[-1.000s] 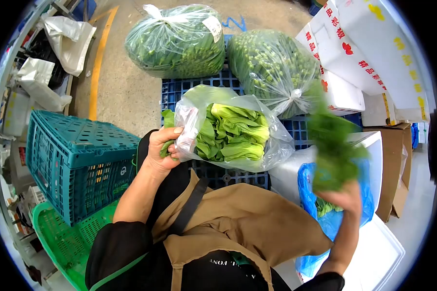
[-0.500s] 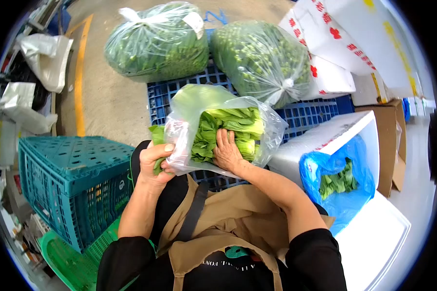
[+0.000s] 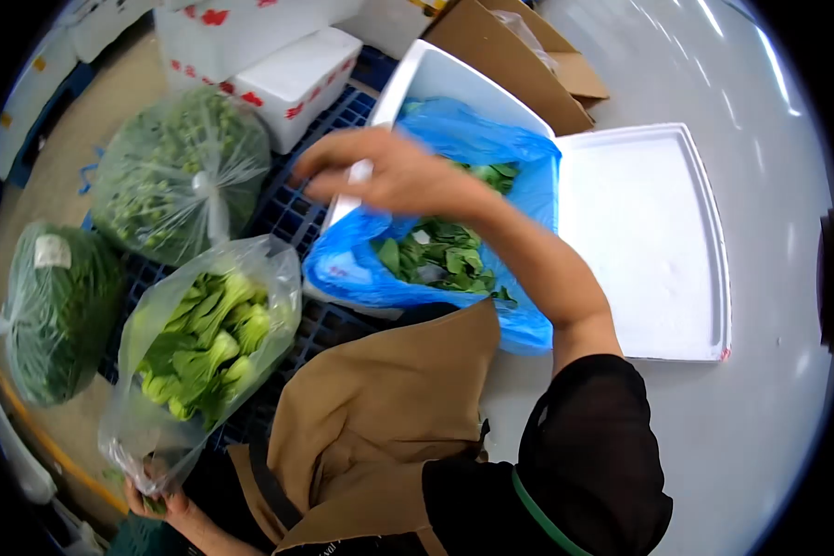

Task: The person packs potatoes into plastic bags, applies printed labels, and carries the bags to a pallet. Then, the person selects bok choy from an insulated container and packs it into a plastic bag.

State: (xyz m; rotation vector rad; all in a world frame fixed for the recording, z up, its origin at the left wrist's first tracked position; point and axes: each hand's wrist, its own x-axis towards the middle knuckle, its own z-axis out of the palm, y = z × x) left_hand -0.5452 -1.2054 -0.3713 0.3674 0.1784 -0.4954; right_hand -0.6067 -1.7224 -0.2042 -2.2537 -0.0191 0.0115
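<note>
At the lower left, my left hand (image 3: 162, 500) is closed on the gathered edge of a clear plastic bag (image 3: 273, 264), with a bit of green leaf under its fingers. Leafy green bok choy (image 3: 208, 347) lies inside the bag, which gapes upward. My right hand (image 3: 380, 171), blurred by motion, is over the near left rim of a white foam box (image 3: 408, 79). Its fingers are apart, and white rim shows through the gap. Inside the box, a blue plastic liner (image 3: 528, 199) holds loose green leaves (image 3: 449, 255) and small pale scraps.
Two tied bags of green vegetables, one large (image 3: 181, 176) and one at far left (image 3: 60, 315), stand by a blue plastic pallet (image 3: 287, 218). A foam lid (image 3: 644, 241) lies right of the box. Behind are a cardboard box (image 3: 519, 60) and closed foam boxes (image 3: 296, 79).
The view has swung right, towards the lined foam box. My right hand has left the bag of bok choy and moved over the box's rim. My left hand still grips the bag.
</note>
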